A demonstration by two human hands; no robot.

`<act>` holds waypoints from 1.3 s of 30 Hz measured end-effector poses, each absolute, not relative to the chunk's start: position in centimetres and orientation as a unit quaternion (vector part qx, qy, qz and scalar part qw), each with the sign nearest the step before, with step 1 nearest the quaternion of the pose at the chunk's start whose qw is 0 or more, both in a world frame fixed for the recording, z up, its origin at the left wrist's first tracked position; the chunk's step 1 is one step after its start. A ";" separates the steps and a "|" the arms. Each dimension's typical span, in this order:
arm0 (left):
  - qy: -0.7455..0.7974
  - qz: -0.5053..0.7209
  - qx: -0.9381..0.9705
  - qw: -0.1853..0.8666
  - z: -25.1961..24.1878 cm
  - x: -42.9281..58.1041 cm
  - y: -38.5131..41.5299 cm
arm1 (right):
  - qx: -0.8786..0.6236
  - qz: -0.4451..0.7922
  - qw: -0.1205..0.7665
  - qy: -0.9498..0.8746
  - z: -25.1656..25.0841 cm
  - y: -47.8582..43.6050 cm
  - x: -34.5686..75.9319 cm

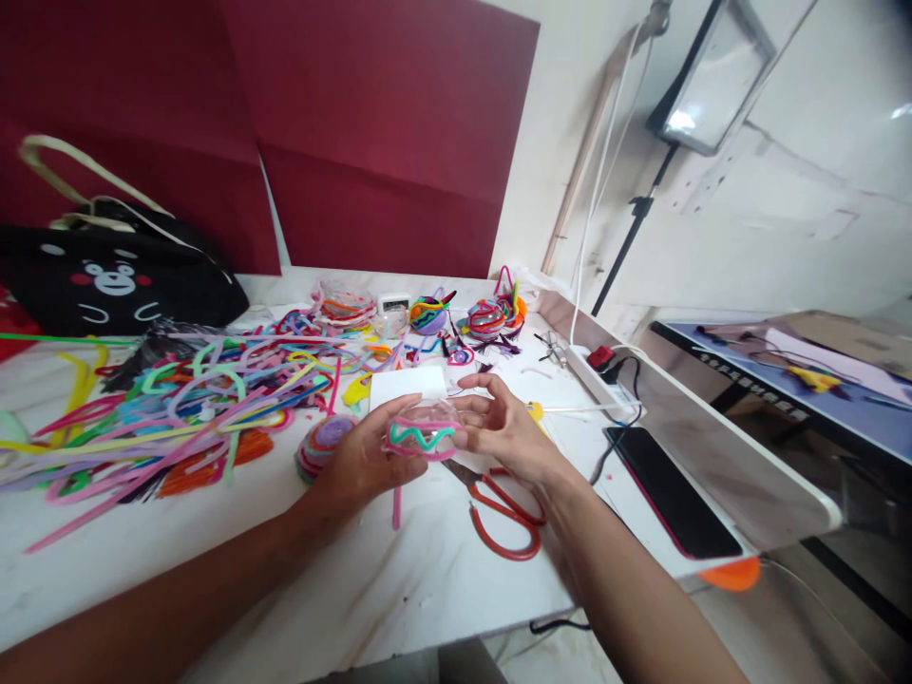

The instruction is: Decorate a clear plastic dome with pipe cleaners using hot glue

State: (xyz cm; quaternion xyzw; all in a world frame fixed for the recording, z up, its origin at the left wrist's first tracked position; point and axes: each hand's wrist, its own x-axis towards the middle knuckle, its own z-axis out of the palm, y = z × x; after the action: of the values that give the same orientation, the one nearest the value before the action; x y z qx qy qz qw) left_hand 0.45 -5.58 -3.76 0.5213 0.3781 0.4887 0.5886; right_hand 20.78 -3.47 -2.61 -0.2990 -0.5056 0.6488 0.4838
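In the head view, both hands meet over the middle of the bench [271, 598], holding a clear shell [426, 439] between them. Pink strips edge the shell, and a teal strip zigzags across its near side. The left hand [360, 458] is curled around the shell's left end, thumb below and fingers behind. The right hand [509, 432] holds the right end, its thumb on the near side by the end of the teal strip and its fingers loosely bent, the index finger raised.

Scissors [480, 488] with orange handles lie just near of the right hand. A striped ball [320, 446] sits just beyond the left hand, partly hidden by it. Beyond the shell lies a white card [399, 384].

To the left spreads a tangled pile of pipe cleaners [214, 389] in many colours, with a black bag [118, 285] at its far left. Two more colourful balls, one left [428, 316] and one right [485, 320], stand at the far side. At right are a power strip [593, 370] and, nearer, a dark phone [674, 494].
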 end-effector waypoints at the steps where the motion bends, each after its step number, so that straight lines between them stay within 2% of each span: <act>1: 0.381 0.485 0.520 0.591 -3.7 0.5 -5.7 | -0.300 0.648 0.484 -0.506 -2.6 -3.5 20.8; 11: 0.352 0.478 0.517 0.617 -3.7 0.3 -5.4 | -0.313 0.629 0.480 -0.526 -2.4 -3.8 20.7; 29: 0.404 0.407 0.609 0.548 -3.3 -0.5 -4.1 | -0.323 0.632 0.452 -0.540 -2.5 -4.0 20.9; 39: 0.421 0.397 0.606 0.545 -2.7 -0.2 -4.8 | -0.340 0.636 0.448 -0.529 -2.4 -4.1 20.8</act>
State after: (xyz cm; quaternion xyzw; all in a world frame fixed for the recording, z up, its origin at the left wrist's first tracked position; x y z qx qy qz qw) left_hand -0.20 -4.77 -2.74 0.6063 0.4207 0.3975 0.5453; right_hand 20.76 -4.12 -2.36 -0.3404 -0.5287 0.6359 0.4475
